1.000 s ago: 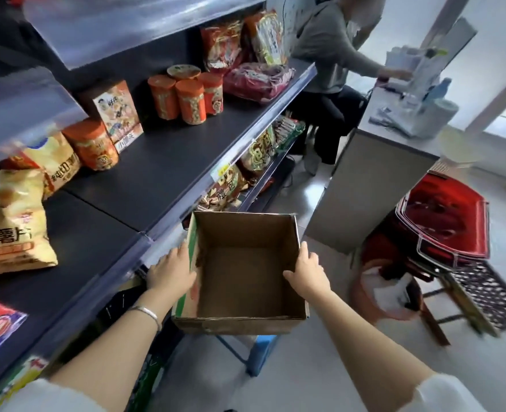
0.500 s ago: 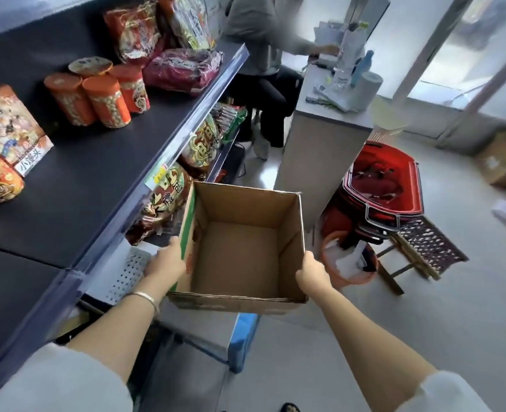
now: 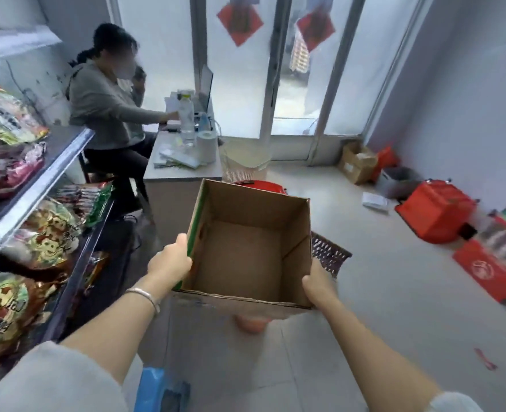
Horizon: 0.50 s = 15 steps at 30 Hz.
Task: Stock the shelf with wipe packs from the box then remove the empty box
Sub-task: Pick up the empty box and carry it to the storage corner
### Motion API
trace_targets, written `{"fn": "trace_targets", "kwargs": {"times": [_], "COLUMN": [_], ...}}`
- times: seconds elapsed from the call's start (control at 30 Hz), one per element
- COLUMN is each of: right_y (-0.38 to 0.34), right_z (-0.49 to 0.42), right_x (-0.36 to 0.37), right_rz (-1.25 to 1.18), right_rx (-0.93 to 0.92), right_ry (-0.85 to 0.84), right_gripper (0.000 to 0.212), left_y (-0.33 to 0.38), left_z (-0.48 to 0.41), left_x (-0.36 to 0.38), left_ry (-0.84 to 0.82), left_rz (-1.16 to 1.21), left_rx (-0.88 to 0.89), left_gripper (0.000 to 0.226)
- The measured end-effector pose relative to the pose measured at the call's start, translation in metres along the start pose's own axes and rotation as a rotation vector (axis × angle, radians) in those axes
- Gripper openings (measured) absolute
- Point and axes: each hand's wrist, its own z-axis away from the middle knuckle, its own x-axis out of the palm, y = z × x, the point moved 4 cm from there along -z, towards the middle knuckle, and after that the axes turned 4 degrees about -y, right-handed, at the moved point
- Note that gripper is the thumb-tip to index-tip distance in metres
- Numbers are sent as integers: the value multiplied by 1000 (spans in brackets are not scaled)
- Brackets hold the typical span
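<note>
Ahead, desk (image 3: 168,171) with seated person (image 3: 106,105), red basket (image 3: 263,184) just behind box (image 3: 246,254)

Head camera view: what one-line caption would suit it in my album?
Left hand and right hand hold the empty cardboard box by its side walls, beside the snack shelf.

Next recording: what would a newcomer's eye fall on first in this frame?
The open, empty cardboard box at centre, held between the left hand on its left wall and the right hand at its near right corner. Next, the seated person at the desk, upper left, and the red container on the floor at right.
</note>
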Motion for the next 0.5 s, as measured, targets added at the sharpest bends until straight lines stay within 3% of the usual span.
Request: {"fn": "trace_targets", "kwargs": {"times": [0.5], "right_y": [158], "right_z": [-169], "right_x": [-205], "right_rz": [-14], "right_rx": [220], "right_ry": [250], "right_gripper": [39], "left_y": [333], "left_z": [-160], "left_x": [35], "left_ry": [-23], "left_rz": [79], "left_rx": [381], "left_gripper": [38]}}
